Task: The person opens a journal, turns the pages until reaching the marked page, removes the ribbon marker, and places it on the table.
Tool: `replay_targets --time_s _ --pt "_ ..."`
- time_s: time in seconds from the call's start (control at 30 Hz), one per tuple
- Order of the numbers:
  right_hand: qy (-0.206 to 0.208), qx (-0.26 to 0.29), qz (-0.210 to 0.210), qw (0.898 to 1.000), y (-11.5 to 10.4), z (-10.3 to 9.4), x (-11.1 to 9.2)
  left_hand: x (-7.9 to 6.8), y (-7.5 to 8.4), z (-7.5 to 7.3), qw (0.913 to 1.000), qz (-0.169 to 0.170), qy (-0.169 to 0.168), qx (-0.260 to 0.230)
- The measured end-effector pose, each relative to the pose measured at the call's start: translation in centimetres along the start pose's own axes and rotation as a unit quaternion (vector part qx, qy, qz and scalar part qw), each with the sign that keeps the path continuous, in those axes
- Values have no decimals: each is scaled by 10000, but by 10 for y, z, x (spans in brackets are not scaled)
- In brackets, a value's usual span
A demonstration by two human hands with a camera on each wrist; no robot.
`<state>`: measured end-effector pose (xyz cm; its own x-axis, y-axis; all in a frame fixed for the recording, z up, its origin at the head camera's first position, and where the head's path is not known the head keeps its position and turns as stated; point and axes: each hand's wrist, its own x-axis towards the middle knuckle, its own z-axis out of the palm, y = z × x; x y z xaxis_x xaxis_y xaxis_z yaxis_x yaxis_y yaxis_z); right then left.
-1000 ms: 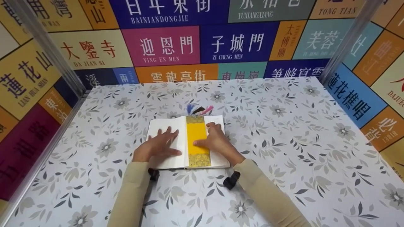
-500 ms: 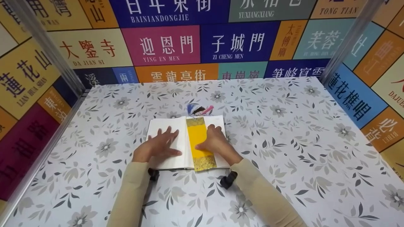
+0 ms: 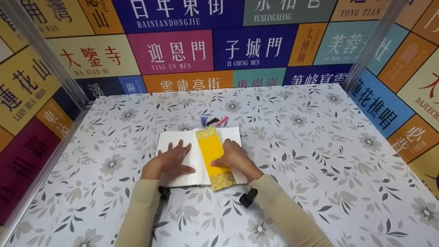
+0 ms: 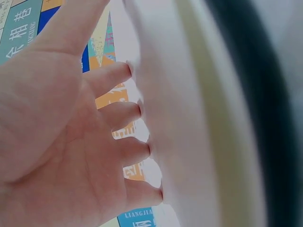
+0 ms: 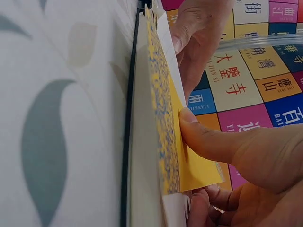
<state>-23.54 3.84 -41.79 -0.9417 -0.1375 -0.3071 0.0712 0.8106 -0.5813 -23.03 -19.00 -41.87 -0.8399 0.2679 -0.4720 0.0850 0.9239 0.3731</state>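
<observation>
An open book (image 3: 183, 137) with blank white pages lies on the table. My left hand (image 3: 168, 160) rests on its left page with fingers spread; in the left wrist view their tips (image 4: 128, 70) touch the paper. On the right page my right hand (image 3: 236, 158) pinches a yellow bookmark (image 3: 210, 147) by its right side. The right wrist view has the thumb on the bookmark's yellow face (image 5: 201, 170) and the other fingers curled at its edge. The bookmark lies tilted, its patterned lower end sticking out past the book's near edge. Coloured tassels (image 3: 212, 121) lie at its top.
A floral-patterned cloth (image 3: 308, 154) covers the table around the book. Colourful panels (image 3: 171, 49) with Chinese lettering stand along the back and both sides. Clear corner posts (image 3: 374, 44) rise at the table's rear corners.
The bookmark has gone from straight along the book's middle to tilted, its lower end swinging right and toward me, past the page edge. My left hand has stayed on the left page.
</observation>
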Motion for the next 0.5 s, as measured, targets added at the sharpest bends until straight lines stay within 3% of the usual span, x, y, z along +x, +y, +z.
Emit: replay_targets --time_s 0.27,0.5 --pt "-20 414 -150 9990 2 -3 2 0 0 -1 10000 -73 -51 -26" --pt "-794 1210 -562 9879 7 -13 2 1 2 2 10000 45 42 5"
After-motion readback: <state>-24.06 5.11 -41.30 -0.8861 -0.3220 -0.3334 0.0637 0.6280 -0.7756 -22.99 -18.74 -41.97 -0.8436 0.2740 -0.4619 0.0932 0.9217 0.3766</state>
